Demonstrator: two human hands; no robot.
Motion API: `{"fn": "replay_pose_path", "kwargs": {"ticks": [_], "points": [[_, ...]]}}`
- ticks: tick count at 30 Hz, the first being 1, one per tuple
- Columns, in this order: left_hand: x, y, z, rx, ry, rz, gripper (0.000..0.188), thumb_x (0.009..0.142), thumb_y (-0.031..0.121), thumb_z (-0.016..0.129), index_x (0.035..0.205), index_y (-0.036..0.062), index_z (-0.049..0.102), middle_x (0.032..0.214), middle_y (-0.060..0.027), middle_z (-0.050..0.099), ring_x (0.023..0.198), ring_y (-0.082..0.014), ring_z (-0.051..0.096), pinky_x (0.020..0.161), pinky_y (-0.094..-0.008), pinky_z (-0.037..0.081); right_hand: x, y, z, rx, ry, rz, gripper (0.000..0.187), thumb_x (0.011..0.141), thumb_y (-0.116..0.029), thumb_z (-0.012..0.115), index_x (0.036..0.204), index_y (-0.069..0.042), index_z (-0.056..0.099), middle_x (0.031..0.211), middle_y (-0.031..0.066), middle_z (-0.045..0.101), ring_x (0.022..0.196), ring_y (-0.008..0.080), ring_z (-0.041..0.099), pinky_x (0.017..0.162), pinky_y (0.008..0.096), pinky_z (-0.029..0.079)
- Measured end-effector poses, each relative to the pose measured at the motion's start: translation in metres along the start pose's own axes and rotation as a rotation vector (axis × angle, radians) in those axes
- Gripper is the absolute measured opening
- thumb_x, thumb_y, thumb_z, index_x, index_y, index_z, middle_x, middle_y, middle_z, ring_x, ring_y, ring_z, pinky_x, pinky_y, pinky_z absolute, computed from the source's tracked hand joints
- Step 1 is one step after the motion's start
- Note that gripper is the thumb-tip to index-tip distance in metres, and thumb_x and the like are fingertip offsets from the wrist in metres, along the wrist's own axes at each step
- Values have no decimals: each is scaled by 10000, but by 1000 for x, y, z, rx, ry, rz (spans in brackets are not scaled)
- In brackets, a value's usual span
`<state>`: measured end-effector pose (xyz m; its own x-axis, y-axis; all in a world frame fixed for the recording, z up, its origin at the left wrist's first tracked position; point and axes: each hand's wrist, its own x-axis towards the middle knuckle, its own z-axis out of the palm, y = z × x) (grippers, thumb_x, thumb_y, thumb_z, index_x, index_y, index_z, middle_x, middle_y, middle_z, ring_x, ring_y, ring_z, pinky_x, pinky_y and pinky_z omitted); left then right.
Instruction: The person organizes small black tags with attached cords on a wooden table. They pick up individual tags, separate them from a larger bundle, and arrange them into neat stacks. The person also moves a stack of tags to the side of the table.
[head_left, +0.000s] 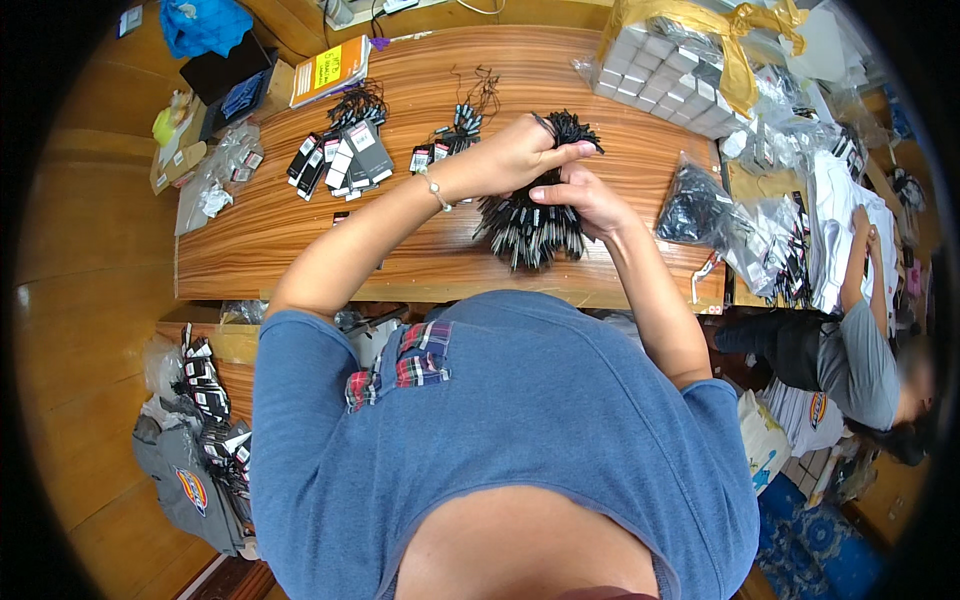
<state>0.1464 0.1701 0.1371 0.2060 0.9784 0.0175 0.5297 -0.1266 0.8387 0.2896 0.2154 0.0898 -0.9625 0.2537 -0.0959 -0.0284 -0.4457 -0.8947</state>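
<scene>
A thick bundle of black tag strings (530,238) hangs between my hands over the wooden table (390,245), its many dark ends fanned out below. Around its upper part my left hand (512,156) is closed, and a tuft of looped strings sticks up beyond the fingers. Just below, my right hand (592,200) pinches the same bundle from the right side, thumb pointing left. Left of the bundle lie a small group of tags with strings (430,155) and a larger pile of black and grey hang tags (345,160).
At the back right stands an open carton of small white boxes (660,75). A clear bag of black items (690,200) lies near the right edge. A notebook (330,72) is at the back left. To the right, another person in a grey shirt (860,360) handles white garments (840,220).
</scene>
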Motion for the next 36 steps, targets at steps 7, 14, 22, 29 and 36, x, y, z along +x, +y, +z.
{"fn": "replay_pose_path", "kwargs": {"ticks": [7,14,22,29,36], "points": [[-1,0,-6,-57,-81,-294,479,868,400,470,597,5,495,441,-14,450,332,-78,425,302,-209,321,8,17,-12,201,-90,20,437,852,-283,504,1140,37,434,1011,137,574,947,204,557,871,328,430],[-9,-6,1,-158,99,-49,419,877,335,487,722,-48,556,582,17,484,594,-48,418,534,-233,392,-1,25,-22,391,-25,61,330,867,-233,464,1085,13,497,1040,96,561,958,171,532,854,317,417],[-12,-8,0,-222,180,88,362,873,332,494,777,-14,541,589,-7,454,575,-80,382,535,-262,368,1,24,-22,546,-61,28,312,852,-195,443,1084,8,495,1059,102,553,1003,183,510,894,332,390],[-13,2,-9,-244,124,72,325,878,299,496,771,-5,531,644,6,483,626,-77,418,578,-245,386,10,19,-25,659,-155,9,186,800,-109,461,924,8,535,911,75,559,886,167,516,853,309,388],[-10,-4,-11,-99,157,42,337,879,320,490,773,4,539,619,13,481,582,-57,435,531,-217,384,8,-5,-15,494,-76,43,171,773,-95,501,913,-3,532,923,82,554,895,166,511,852,306,384]]}}
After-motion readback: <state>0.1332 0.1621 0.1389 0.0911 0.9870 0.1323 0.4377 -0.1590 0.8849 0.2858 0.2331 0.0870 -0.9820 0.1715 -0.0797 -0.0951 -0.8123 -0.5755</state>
